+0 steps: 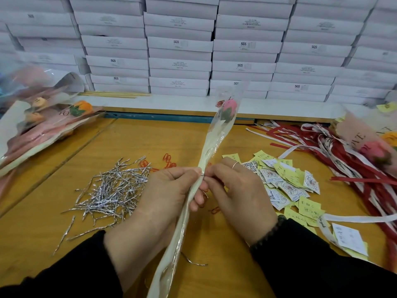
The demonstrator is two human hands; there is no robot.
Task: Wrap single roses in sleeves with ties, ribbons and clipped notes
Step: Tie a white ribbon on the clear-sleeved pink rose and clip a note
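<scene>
Left hand grips sleeved pink rose, stem axis running up & away from it. Right hand, touching alongside, pinches silver twist tie at sleeve neck.

Both arms are covered by long black sleeves reaching the wrists. The right hand wears a thin ring on one finger. A dark beaded bracelet circles that wrist.
</scene>
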